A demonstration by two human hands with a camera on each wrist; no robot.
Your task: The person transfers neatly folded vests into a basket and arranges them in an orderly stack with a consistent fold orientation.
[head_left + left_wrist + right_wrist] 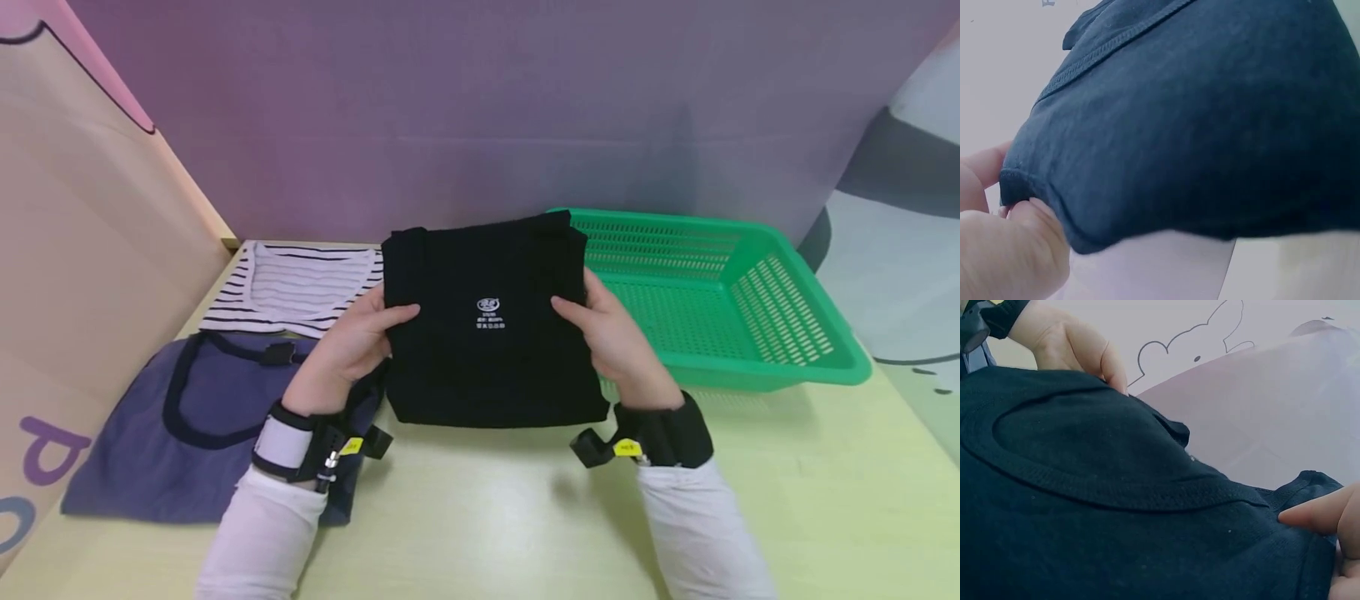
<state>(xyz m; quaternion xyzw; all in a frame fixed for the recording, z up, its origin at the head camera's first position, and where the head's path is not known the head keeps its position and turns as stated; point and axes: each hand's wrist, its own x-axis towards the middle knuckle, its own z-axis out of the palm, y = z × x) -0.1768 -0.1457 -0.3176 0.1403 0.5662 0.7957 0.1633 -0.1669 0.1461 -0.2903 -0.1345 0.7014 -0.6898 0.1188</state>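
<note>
Both hands on a folded black garment, held up just above the table, roughly centre, between the person and the back wall. Left hand grips its left edge: thumb on the front face, fingers curled round behind, pinching the hem in the left wrist view. Right hand grips the right edge the same way, thumb on front, fingers behind; right wrist view shows a fingertip pressed on the fabric near the ribbed neckline. Small white printed label faces up on the front of the garment.

Green plastic basket sits on the table just right of the garment, behind the right hand; garment's upper right corner overlaps the basket rim in the head view. Left of it: a striped shirt lying flat further back, a blue-grey top with dark trim nearer, partly under the left wrist. Both wrists carry black strapped camera mounts, white sleeves below.
</note>
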